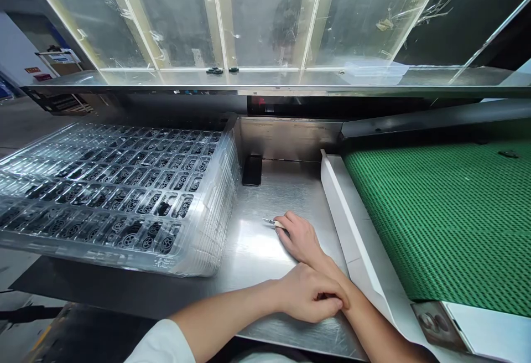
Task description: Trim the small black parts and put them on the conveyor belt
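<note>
My right hand [301,237] rests on the metal work surface [253,252], its fingers closed on a small white-handled knife [279,223]. The knife's thin metal tip points left. My left hand [309,295] is laid across my right forearm and touches it. Its fingers are curled, partly tucked out of sight, and no object shows in them. To the left stands a tall stack of clear plastic trays [198,236]. Small dark wheel-shaped parts [167,243] sit in the top tray's pockets.
A black phone-like slab [251,170] lies at the back of the metal surface. On the right, a white raised guard [352,230] borders a green belt [440,213] with a dark piece [508,154] on it. A metal ledge [282,81] spans the back, below clear panels.
</note>
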`<move>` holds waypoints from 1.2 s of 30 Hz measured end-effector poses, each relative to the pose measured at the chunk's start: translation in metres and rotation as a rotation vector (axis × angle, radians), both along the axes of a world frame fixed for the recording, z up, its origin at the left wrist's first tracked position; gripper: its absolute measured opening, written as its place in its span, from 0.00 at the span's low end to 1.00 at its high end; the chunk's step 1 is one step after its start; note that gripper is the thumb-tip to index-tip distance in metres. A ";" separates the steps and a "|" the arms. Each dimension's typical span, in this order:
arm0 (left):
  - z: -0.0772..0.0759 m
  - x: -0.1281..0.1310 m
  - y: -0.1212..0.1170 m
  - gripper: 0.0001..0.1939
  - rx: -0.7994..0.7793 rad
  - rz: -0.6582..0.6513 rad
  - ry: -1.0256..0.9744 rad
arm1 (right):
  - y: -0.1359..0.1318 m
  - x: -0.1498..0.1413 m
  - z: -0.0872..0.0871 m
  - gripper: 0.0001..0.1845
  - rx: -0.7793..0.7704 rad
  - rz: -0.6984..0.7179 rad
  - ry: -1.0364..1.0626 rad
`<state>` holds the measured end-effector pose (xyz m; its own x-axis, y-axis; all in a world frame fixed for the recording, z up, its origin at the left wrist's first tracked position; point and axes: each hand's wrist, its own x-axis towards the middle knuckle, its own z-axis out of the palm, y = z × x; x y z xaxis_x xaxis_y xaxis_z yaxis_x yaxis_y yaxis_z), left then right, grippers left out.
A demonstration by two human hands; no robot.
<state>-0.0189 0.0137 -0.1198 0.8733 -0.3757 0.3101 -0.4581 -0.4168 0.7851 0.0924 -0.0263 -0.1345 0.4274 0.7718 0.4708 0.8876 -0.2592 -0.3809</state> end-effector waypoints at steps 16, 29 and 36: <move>-0.004 0.000 0.000 0.12 -0.103 -0.015 -0.025 | -0.002 0.000 -0.001 0.07 -0.040 -0.019 -0.015; -0.003 -0.002 -0.001 0.13 -0.146 -0.035 -0.048 | -0.002 -0.003 0.003 0.07 -0.093 -0.058 -0.040; -0.001 -0.002 -0.001 0.13 -0.122 -0.042 -0.059 | -0.002 -0.003 0.004 0.07 -0.109 -0.067 -0.042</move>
<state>-0.0207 0.0129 -0.1212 0.8365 -0.3682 0.4059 -0.5200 -0.2995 0.8000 0.0892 -0.0282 -0.1302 0.4610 0.7899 0.4044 0.8817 -0.3561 -0.3097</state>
